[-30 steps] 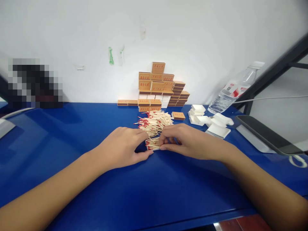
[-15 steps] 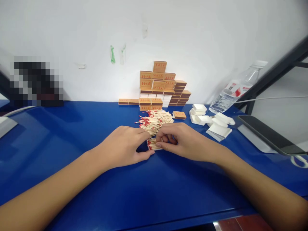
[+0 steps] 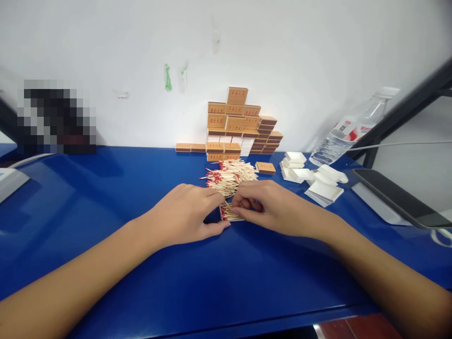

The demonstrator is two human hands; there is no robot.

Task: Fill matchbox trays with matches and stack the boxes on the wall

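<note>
Between my hands lies a small matchbox tray (image 3: 222,214) filled with red-tipped matches. My left hand (image 3: 189,212) grips its left end, index finger at the far side and thumb at the near corner. Over the tray's right part, the fingers of my right hand (image 3: 263,205) are pinched on a match (image 3: 228,204) and hide much of the tray. Just behind them spreads a loose heap of matches (image 3: 231,176), most red heads pointing left.
Orange matchboxes (image 3: 226,122) are stacked against the wall, with a single matchbox (image 3: 265,167) right of the heap. White trays (image 3: 324,190) lie farther right, near a tilted water bottle (image 3: 339,136) and a dark phone-like slab (image 3: 399,195). Everything rests on a blue table (image 3: 197,282).
The whole view has shifted slightly, so things appear a little farther right. Both hands keep nearly the same pose at the tray, the right fingers still pinched over it.
</note>
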